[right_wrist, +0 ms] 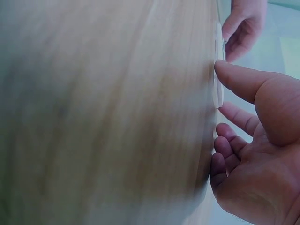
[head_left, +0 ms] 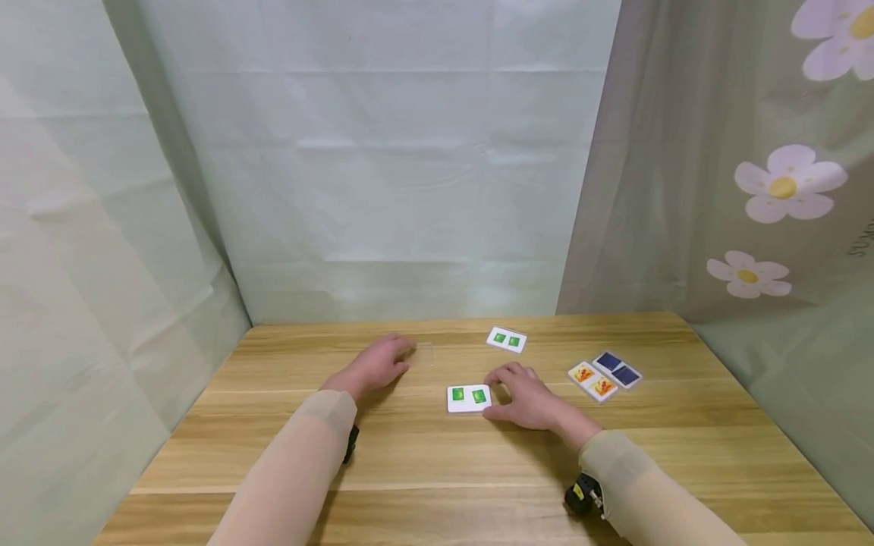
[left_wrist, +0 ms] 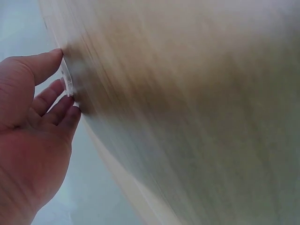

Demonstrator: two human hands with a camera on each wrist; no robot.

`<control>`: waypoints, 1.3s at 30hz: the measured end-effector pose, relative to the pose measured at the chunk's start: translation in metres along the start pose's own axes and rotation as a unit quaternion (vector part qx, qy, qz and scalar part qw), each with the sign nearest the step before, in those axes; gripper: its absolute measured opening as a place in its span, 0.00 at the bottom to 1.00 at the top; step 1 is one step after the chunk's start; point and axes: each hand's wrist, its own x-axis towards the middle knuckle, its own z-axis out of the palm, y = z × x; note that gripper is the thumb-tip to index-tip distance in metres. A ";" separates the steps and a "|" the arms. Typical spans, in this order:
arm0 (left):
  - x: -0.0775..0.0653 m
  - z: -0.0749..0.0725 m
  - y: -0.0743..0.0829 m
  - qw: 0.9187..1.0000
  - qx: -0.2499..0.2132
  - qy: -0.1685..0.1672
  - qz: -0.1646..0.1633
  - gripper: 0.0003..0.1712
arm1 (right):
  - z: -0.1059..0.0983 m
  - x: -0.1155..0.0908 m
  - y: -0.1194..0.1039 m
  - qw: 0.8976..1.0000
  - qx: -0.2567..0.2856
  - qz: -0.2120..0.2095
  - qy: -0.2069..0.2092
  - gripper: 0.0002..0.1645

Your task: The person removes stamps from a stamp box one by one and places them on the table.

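Note:
Left of the table's middle, my left hand (head_left: 377, 365) holds a clear, flat plastic piece (head_left: 425, 353) by its left end. The left wrist view has that clear piece (left_wrist: 68, 82) between thumb and fingertips, low against the wood. My right hand (head_left: 527, 399) grips the right end of a white card (head_left: 469, 399) with two green pictures, thumb at the near corner and index finger at the far one. The card lies flat and looks thick, perhaps a stack. Seen edge-on in the right wrist view, the card (right_wrist: 219, 89) meets the thumb and index finger.
Farther back lies another white card with two green pictures (head_left: 507, 340). To the right, a card with two orange pictures (head_left: 592, 381) lies beside one with two dark blue squares (head_left: 617, 371). Curtains hang behind and beside the wooden table (head_left: 437, 485).

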 end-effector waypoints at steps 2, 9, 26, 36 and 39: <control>0.000 0.000 0.000 1.000 -0.001 -0.003 -0.004 0.25 | 0.001 0.001 0.001 1.000 0.000 -0.005 0.001 0.28; -0.005 -0.003 0.003 1.000 -0.011 -0.002 -0.015 0.28 | 0.001 0.000 -0.001 1.000 0.012 0.005 -0.005 0.28; -0.020 0.002 0.058 0.999 -0.028 0.031 0.023 0.34 | -0.001 0.001 0.006 1.000 0.007 0.003 0.003 0.26; -0.026 0.010 0.083 0.998 -0.044 -0.002 0.051 0.37 | 0.014 0.011 0.024 1.000 0.023 0.011 0.018 0.25; -0.028 0.012 0.089 0.997 -0.046 -0.013 0.057 0.38 | 0.014 0.011 0.023 1.000 0.021 0.011 0.019 0.25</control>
